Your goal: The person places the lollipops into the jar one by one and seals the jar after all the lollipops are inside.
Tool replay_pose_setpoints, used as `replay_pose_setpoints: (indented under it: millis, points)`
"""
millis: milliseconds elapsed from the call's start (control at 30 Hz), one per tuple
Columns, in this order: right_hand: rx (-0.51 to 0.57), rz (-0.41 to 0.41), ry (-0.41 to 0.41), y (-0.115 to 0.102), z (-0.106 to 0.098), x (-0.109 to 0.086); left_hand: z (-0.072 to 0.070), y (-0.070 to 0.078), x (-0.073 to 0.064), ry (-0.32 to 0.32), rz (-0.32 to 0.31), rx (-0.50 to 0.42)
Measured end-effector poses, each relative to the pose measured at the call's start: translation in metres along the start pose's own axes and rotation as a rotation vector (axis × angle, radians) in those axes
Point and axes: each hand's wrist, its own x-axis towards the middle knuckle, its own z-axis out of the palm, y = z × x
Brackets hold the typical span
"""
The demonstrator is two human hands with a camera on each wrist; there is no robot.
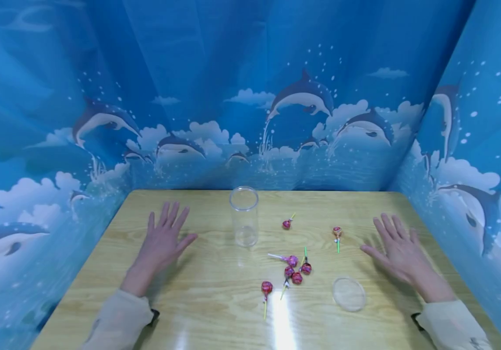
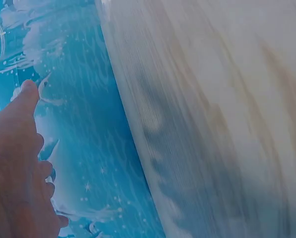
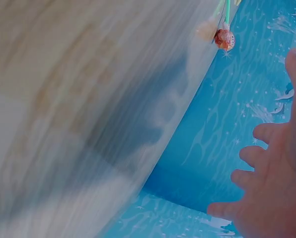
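Note:
My left hand [image 1: 164,242] is held over the left part of the wooden table, palm down, fingers spread and holding nothing. On the right my right hand [image 1: 401,253] is spread the same way, also holding nothing. Between them stands a clear plastic jar [image 1: 245,218], upright and open at the top, nearer the left hand. A clear round lid [image 1: 348,294] lies flat to the lower left of the right hand. The lollipop closest to that hand [image 1: 337,232] has an orange-red wrapper and green stick; its ball [image 3: 225,38] shows in the right wrist view.
Several red and pink lollipops [image 1: 296,278] lie clustered mid-table. One lollipop [image 1: 266,288] lies nearer the front, and another [image 1: 287,224] lies farther back, right of the jar. A blue dolphin-print curtain [image 1: 215,97] surrounds the wooden table [image 1: 206,301] at the back and sides.

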Motion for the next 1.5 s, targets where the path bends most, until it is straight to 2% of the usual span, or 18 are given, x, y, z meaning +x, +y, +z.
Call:
replay_pose_setpoints:
  millis: [200, 500, 700, 767, 900, 1000, 1133, 1367, 1500]
  points:
    - [0.036, 0.003, -0.027, -0.009, 0.003, 0.004, 0.006, 0.016, 0.010, 0.015, 0.035, -0.013]
    - [0.101, 0.033, -0.076, -0.025, 0.006, 0.009, 0.008, 0.047, 0.027, 0.004, 0.096, -0.170]
    - [0.126, 0.031, -0.080, -0.037, 0.010, 0.014, 0.010, 0.064, 0.034, 0.045, 0.131, -0.251]
    - [0.118, 0.030, -0.083, -0.041, 0.012, 0.016, 0.010, 0.069, 0.037, 0.055, 0.117, -0.306]
    - [0.111, 0.039, -0.118, -0.047, 0.015, 0.021, 0.009, 0.080, 0.043, 0.049, 0.036, -0.448]
    - [0.112, 0.042, -0.150, -0.052, 0.017, 0.024, 0.009, 0.088, 0.049, 0.064, 0.003, -0.527]
    - [0.118, 0.025, -0.148, -0.057, 0.019, 0.028, 0.011, 0.096, 0.056, 0.122, 0.016, -0.608]
    - [0.122, -0.008, -0.141, -0.061, 0.027, 0.036, 0.016, 0.107, 0.069, 0.204, 0.062, -0.862]
    - [0.108, 0.003, -0.159, -0.061, 0.029, 0.042, 0.018, 0.114, 0.074, 0.214, 0.028, -0.935]
